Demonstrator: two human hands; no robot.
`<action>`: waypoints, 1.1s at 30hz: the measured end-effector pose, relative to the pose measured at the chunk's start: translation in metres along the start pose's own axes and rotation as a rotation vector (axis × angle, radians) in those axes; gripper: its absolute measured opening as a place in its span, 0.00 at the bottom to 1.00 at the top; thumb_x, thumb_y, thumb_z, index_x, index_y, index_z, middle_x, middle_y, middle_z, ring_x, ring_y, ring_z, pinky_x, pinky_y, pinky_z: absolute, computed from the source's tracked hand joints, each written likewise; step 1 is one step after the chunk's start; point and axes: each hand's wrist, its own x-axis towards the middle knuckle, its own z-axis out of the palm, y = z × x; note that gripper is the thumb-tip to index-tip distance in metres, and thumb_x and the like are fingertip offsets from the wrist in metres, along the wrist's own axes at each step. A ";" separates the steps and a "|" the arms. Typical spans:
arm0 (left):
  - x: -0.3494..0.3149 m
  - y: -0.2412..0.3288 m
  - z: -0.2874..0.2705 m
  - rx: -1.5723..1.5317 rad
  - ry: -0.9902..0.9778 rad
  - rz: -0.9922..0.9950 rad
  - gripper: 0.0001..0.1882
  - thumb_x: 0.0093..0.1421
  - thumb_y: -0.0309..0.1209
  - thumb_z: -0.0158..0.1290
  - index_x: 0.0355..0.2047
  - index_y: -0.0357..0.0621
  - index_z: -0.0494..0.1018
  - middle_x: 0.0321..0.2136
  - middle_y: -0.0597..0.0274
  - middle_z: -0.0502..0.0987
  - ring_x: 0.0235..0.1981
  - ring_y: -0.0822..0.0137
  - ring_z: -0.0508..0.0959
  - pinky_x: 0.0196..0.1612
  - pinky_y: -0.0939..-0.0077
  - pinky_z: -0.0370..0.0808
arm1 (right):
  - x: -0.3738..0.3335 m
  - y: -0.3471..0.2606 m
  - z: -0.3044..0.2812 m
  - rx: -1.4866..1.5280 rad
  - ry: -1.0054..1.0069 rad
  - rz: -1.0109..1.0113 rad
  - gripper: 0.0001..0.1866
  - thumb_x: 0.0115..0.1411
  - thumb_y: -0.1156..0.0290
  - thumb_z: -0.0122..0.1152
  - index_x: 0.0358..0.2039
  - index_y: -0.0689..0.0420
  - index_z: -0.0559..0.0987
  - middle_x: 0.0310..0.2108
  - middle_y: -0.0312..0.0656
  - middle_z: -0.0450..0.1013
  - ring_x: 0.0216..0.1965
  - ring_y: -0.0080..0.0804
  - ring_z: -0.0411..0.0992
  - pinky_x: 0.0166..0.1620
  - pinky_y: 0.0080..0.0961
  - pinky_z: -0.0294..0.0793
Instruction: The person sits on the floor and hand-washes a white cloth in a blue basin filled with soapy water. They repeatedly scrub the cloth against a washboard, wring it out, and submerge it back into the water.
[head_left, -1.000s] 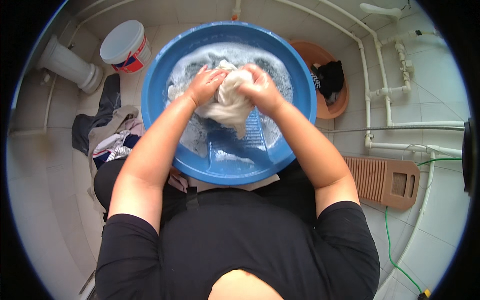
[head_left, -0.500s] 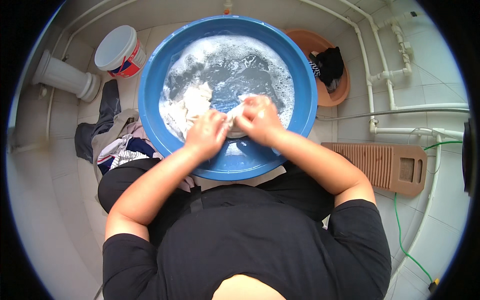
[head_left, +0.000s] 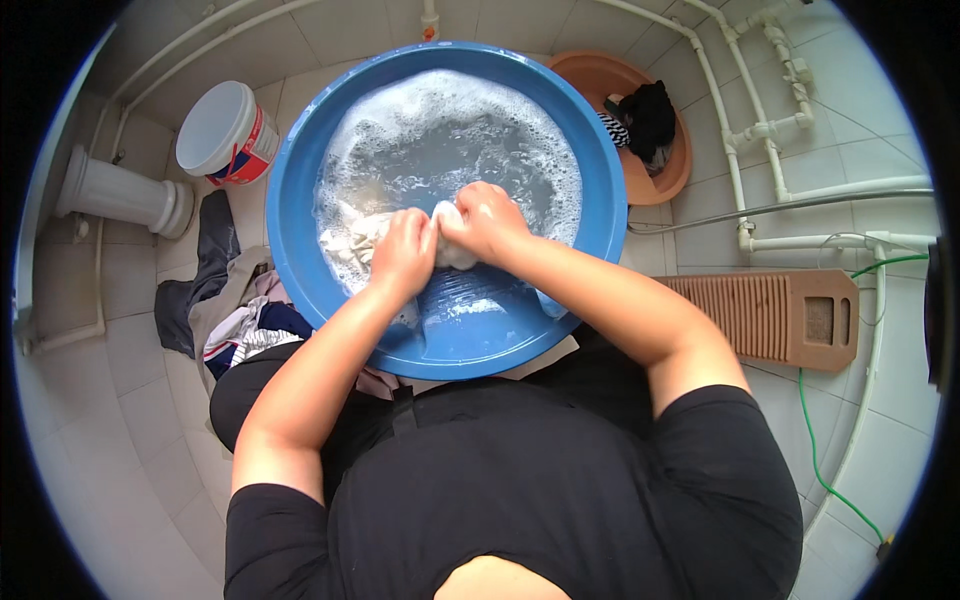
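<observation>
A large round blue basin [head_left: 610, 190] holds soapy water with white foam round its edge. Over its near half, my left hand [head_left: 404, 250] and my right hand [head_left: 486, 220] are side by side, closed on a wet white cloth [head_left: 352, 238]. A bunched part of the cloth shows between my hands and below the right one. The rest trails to the left into the suds. My fingers hide where exactly each hand grips it.
Left of the basin lie a heap of clothes [head_left: 240, 310] and a white bucket [head_left: 216, 128]. An orange tub [head_left: 676, 175] with dark clothes stands at the far right. Nearer on the right are a brown washboard [head_left: 750, 315], white pipes [head_left: 735, 165] and a green cord [head_left: 815, 460].
My hands have come closer together, the right one moving left. The cloth on the left has sunk lower into the suds. The whole view has shifted slightly.
</observation>
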 end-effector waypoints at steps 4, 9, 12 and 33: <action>-0.026 0.017 0.000 0.217 -0.108 0.368 0.06 0.51 0.30 0.45 0.27 0.42 0.67 0.29 0.53 0.69 0.33 0.52 0.69 0.37 0.62 0.67 | -0.051 0.004 -0.014 0.014 0.212 -0.646 0.10 0.37 0.67 0.60 0.10 0.51 0.68 0.25 0.37 0.68 0.29 0.37 0.66 0.30 0.36 0.62; 0.015 0.007 0.016 0.410 -0.117 0.215 0.08 0.51 0.31 0.46 0.28 0.41 0.69 0.32 0.51 0.69 0.37 0.52 0.69 0.40 0.60 0.68 | 0.002 0.014 0.009 0.147 -0.127 0.120 0.16 0.44 0.55 0.51 0.20 0.55 0.78 0.25 0.45 0.75 0.33 0.44 0.72 0.35 0.37 0.69; 0.033 0.009 0.017 0.413 -0.008 0.043 0.10 0.55 0.35 0.46 0.28 0.41 0.71 0.32 0.51 0.71 0.37 0.51 0.70 0.40 0.59 0.68 | 0.030 0.021 0.017 -0.084 0.129 0.027 0.18 0.46 0.54 0.51 0.23 0.55 0.78 0.30 0.47 0.74 0.36 0.46 0.71 0.40 0.37 0.69; 0.037 -0.024 0.018 0.128 -0.083 -0.003 0.17 0.50 0.39 0.53 0.36 0.40 0.71 0.38 0.48 0.70 0.40 0.52 0.70 0.45 0.64 0.67 | 0.019 0.016 0.025 -0.006 0.263 -0.014 0.13 0.44 0.56 0.55 0.22 0.53 0.76 0.27 0.41 0.73 0.34 0.43 0.69 0.39 0.39 0.67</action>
